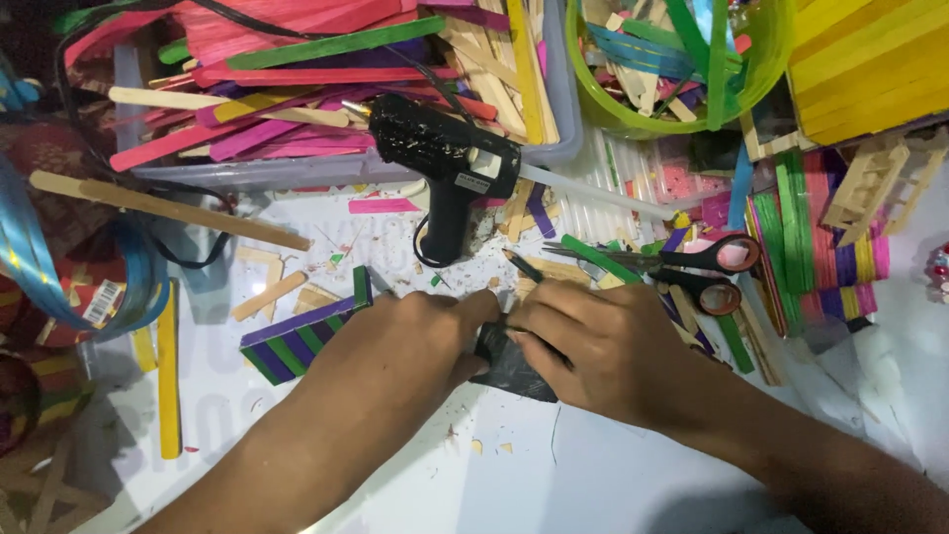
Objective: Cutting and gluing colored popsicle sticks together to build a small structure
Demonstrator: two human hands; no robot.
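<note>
Two hands meet over one small dark piece (514, 368) lying flat on the white work surface (554, 475). My left hand (415, 336) presses down on its near edge with curled fingers, pinning it so it cannot slide. My right hand (603, 346) is closed around a thin dark tool (524, 267), apparently a pencil or blade, its tip pointing up and away; I cannot tell which. The black glue gun (445, 168) stands just beyond my knuckles, propped within reach. Scissors (682, 267) lie to the right, and a striped purple-and-green stick panel (297, 341) sits beside my left wrist.
</note>
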